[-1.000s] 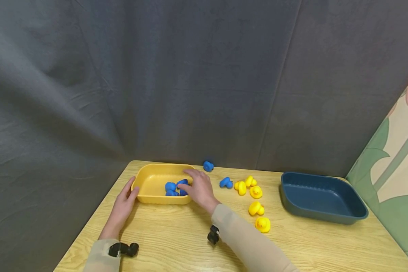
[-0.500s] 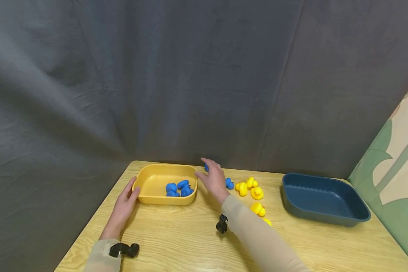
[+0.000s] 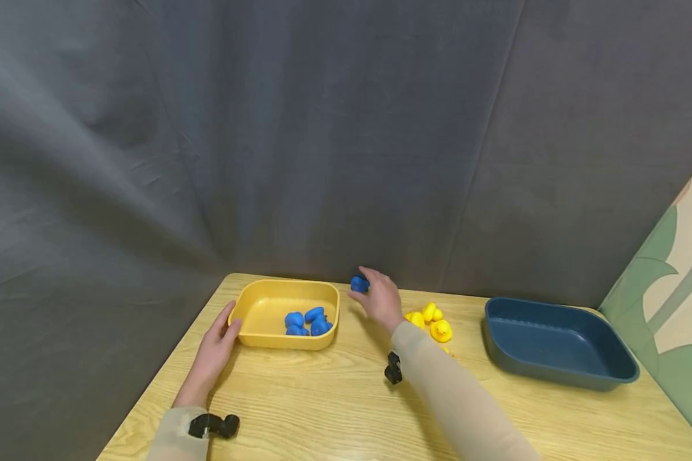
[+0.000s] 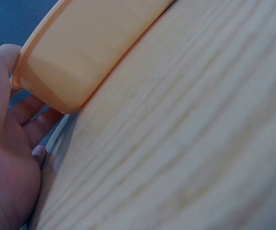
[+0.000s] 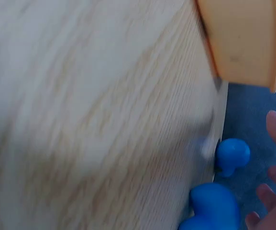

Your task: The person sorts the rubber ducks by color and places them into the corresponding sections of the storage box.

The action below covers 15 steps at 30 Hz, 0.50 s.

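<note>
A yellow plastic tub [image 3: 285,342] stands at the back left of the table, with several blue rubber ducks [image 3: 318,325] lying in it. My left hand [image 3: 214,346] holds its left end; in the left wrist view the thumb is at the rim of the tub [image 4: 71,57] and the fingers are around the outside. My right hand [image 3: 382,305] reaches over a blue duck [image 3: 358,284] at the table's back edge, fingers spread around it. In the right wrist view this duck [image 5: 232,155] shows apart from the fingers, and another blue duck [image 5: 215,209] sits closer to the camera.
Several yellow rubber ducks [image 3: 441,331] lie right of my right forearm, which partly covers them. A dark blue tub [image 3: 559,373] stands farther right. A grey curtain [image 3: 346,141] hangs right behind the table [image 3: 300,410].
My right hand has left the yellow tub, where it let go of a blue duck, and moved right to the duck at the back edge. The left hand stays on the tub.
</note>
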{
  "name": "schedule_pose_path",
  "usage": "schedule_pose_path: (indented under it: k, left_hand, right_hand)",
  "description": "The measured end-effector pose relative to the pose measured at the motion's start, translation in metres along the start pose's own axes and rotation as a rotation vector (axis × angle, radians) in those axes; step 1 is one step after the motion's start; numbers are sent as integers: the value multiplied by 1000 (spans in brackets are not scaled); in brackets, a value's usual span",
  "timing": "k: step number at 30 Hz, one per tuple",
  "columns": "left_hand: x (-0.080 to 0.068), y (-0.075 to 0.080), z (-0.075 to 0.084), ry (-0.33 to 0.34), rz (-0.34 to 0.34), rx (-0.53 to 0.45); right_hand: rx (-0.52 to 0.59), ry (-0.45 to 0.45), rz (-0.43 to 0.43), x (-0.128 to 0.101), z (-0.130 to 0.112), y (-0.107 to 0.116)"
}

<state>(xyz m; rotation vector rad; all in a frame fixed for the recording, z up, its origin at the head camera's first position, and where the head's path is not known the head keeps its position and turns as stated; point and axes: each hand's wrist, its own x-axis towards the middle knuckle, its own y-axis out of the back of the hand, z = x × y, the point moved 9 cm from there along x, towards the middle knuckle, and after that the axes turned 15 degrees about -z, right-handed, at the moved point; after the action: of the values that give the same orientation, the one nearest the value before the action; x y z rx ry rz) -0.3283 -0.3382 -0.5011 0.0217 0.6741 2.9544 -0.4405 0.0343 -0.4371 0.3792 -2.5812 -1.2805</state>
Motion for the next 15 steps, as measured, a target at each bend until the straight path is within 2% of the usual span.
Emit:
schedule_pose_path:
  k: [4,15]
  left_hand:
    - [0,0,-2,11,1,5]
    - [0,-1,0,10,-4,-20]
  right_hand:
    - [-37,-9,-42,4,5,-3]
    - [-17,-26,-115,10,16,-14]
